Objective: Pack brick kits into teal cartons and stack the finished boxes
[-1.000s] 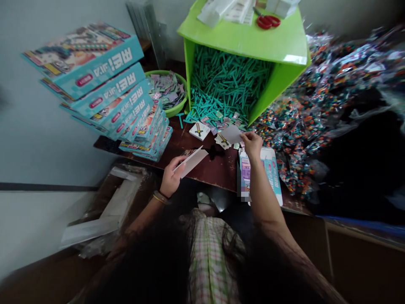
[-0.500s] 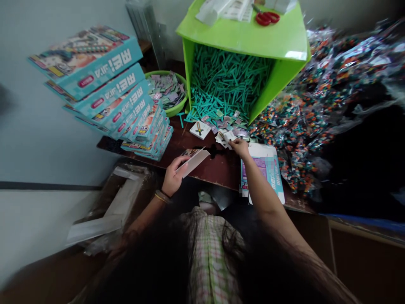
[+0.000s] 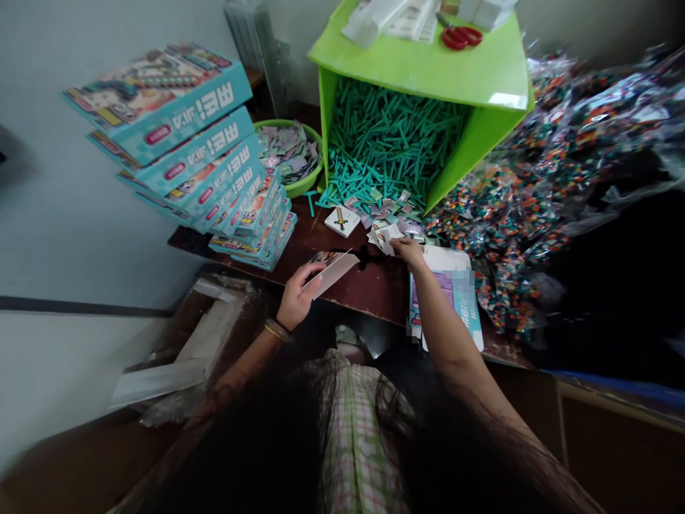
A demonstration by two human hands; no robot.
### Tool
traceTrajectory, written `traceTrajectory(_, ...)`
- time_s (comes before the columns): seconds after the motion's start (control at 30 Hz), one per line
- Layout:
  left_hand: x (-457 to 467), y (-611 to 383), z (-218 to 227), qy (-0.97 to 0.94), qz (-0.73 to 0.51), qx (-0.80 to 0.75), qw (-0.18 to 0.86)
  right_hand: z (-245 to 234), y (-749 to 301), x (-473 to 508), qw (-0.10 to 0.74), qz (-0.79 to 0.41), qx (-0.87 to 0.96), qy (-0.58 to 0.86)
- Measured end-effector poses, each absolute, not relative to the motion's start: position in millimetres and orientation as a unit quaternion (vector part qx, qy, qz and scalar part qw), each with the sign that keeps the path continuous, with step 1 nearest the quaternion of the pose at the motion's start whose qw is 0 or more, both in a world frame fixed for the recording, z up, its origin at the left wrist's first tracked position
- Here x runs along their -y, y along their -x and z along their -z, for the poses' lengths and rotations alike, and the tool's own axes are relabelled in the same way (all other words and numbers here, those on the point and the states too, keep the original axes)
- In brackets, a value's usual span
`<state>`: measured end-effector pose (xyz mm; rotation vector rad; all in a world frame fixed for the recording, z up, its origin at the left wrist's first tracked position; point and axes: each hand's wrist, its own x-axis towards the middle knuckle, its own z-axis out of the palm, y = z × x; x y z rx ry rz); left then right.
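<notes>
On the dark brown wooden table (image 3: 369, 285), beside a leaning stack of teal printed cardboard boxes (image 3: 214, 164), the left hand (image 3: 295, 300) pinches a flat white cardboard sheet (image 3: 332, 270) by its near edge, thumb on top, just above the table's front. The right hand (image 3: 409, 250) has its fingertips curled onto a loose pile of small white printed paper cards (image 3: 386, 234) in front of the bright green box of teal plastic sticks (image 3: 417, 71); can't tell if one's actually pinched. Both look featherlight and bendy imo, the cards probably slick, so edge grip for the sheet, corner pinch for a card.
</notes>
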<state>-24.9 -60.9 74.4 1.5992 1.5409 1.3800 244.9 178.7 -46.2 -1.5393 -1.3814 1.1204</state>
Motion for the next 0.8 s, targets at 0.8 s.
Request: traceTrajectory(0.8, 53.2, 28.9, -77.1, -0.563, -0.531, -0.574, 0.267, -139.0, -214.7, -34.1, 0.367, -0.236, 0.877, 0.202)
